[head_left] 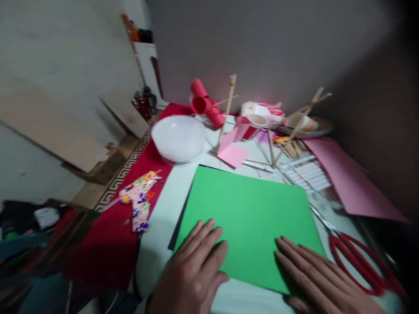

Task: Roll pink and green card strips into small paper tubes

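A flat green sheet (252, 213) lies on the pale table top, with the edge of a black sheet (179, 222) showing beneath it on the left. My left hand (196, 270) rests on the green sheet's lower left corner, fingers stretched out. On its lower right part lies my right hand (324, 277), flat with the fingers extended. Neither hand grips anything. Scissors with red handles (356, 261) lie just right of the sheet, close to my right hand.
A glue gun with a colourful pattern (140, 200) lies on the red cloth (108, 244) at left. Behind the sheet are a white bowl (179, 138), red paper tubes (201, 104), a paper cup (255, 124), stick frames (229, 104) and folded pink paper (232, 152). A pink sheet (353, 179) lies right.
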Motion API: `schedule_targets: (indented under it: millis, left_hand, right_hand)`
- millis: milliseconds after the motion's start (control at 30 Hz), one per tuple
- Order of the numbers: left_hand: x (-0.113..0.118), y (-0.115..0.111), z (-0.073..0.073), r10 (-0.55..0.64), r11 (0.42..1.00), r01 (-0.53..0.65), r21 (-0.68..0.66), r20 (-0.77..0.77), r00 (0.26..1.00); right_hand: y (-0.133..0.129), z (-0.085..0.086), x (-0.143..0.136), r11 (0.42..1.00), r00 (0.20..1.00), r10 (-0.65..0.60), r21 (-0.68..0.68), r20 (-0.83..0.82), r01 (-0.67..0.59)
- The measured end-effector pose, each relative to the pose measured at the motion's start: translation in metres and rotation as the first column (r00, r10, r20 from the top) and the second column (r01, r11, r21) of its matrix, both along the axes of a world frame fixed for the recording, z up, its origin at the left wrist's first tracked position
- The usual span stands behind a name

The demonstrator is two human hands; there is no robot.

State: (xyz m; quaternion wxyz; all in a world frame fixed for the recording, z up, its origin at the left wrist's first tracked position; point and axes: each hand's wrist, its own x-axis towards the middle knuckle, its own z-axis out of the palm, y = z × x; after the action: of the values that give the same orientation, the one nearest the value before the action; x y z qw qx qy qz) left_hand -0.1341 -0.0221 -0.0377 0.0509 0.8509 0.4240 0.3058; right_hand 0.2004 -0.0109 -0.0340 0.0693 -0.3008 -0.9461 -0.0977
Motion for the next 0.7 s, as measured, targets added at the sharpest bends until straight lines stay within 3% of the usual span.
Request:
schedule_targets:
  millis: [133, 233, 467, 700]
  left_hand:
    - [-0.005, 0.009, -0.009, -0.022, 0.992, 0.037, 0.120, -0.118, 0.993]
    - [-0.008, 0.018, -0.018, -0.071, 0.972, 0.116, 0.204, -0.213, 0.974]
    - [0.000, 0.021, -0.026, -0.147, 0.934, 0.254, 0.253, -0.375, 0.915]
    - [0.008, 0.018, -0.022, -0.160, 0.943, 0.249, 0.221, -0.355, 0.921]
  right_hand:
    - [-0.009, 0.032, -0.024, 0.987, 0.996, -0.084, -0.139, 0.015, 0.086]
    - [-0.012, 0.039, -0.032, 0.992, 0.993, -0.093, -0.097, -0.075, 0.085]
    - [-0.021, 0.032, -0.031, 0.997, 0.976, -0.066, 0.024, -0.210, 0.072]
    - [-0.026, 0.021, -0.035, 0.992, 0.926, -0.112, 0.017, -0.360, 0.127]
